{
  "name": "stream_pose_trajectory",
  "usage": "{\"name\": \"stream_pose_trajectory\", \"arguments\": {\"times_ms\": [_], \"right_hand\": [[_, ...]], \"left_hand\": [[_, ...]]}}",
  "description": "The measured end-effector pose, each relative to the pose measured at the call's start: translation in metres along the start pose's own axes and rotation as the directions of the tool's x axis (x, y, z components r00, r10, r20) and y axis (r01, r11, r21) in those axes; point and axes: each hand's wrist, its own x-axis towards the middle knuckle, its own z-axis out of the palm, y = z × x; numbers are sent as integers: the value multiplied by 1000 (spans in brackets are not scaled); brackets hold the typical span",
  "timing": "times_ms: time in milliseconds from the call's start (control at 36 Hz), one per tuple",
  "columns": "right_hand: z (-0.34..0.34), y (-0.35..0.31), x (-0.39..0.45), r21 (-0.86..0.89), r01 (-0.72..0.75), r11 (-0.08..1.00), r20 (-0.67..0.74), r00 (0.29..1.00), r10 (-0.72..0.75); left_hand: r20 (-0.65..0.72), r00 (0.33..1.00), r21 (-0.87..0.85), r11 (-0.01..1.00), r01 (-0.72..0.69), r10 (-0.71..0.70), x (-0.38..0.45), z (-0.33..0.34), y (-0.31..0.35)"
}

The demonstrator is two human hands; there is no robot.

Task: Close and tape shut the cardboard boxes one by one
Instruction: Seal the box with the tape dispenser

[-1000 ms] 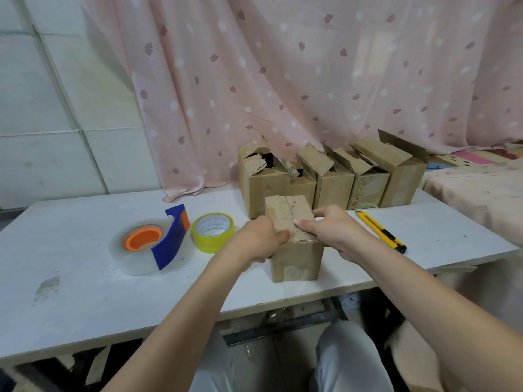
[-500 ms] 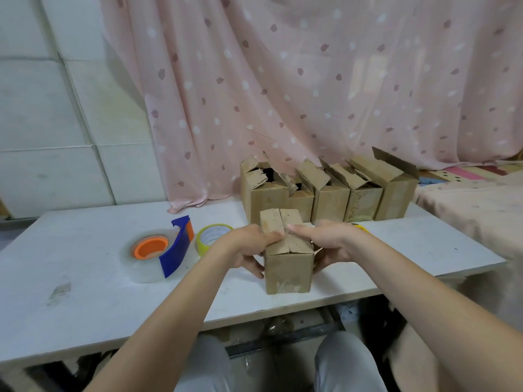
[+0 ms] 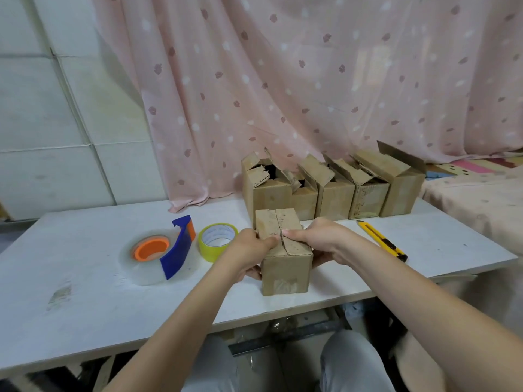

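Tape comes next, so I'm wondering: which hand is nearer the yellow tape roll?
Left. The left hand grips the front box on the side facing the yellow tape roll; the right hand holds the box's far side.

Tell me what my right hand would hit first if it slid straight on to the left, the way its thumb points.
Most likely the left hand: the right hand thumb nearly meets its thumb over the seam of the front box. Depth is uncertain, though.
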Motion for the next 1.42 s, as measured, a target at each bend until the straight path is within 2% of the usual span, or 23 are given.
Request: {"name": "stream_pose_trajectory", "arguments": {"times_ms": [139,194,278,333,417,500,583,639,722,806,917,1056,1194,1250,1417], "right_hand": [[6,4,3,8,9,1000,-17,1000,-9],[9,3,-3,-30,73,997,-48,996,-74],[13,-3,-17,-391,239,889,-167,931,-324],[16,-6,-24,-530,300,793,-208,861,-464],[17,-10,-31,-589,370,718,-185,804,-566],[22,-10,-36,-638,477,604,-13,777,-629],[26,-7,-36,-733,469,494,118,802,-586],[28,-5,-36,-770,444,459,155,827,-540],[33,-1,-40,-784,427,451,169,846,-506],[37,2,-40,-824,418,383,194,842,-503],[40,1,-41,-879,389,275,217,840,-497],[39,-1,-44,-879,373,299,207,860,-466],[39,0,-40,-875,367,316,201,868,-453],[38,0,-39,-868,376,324,204,866,-457],[37,3,-36,-850,403,340,210,850,-484]], "left_hand": [[-7,999,-22,999,47,-47,-3,-3,4],[16,997,-15,997,79,-79,-5,-6,6],[75,991,39,993,109,-112,-9,-12,8],[51,992,156,982,108,-117,-11,-18,8],[-94,995,289,957,16,11,-7,-36,5],[-267,937,433,897,-93,226,-1,-62,-2],[-410,830,585,807,-79,378,1,-90,-13],[-455,800,668,744,16,391,4,-107,-24],[-495,840,718,649,251,222,8,-123,-42],[-469,879,750,561,349,80,9,-128,-52],[-400,915,782,542,307,58,12,-131,-65],[-391,912,793,548,266,123,14,-136,-73],[-343,916,850,483,209,207,9,-135,-78],[-344,907,832,526,176,242,8,-142,-78],[-316,934,590,806,54,168,-19,-165,-59]]}}
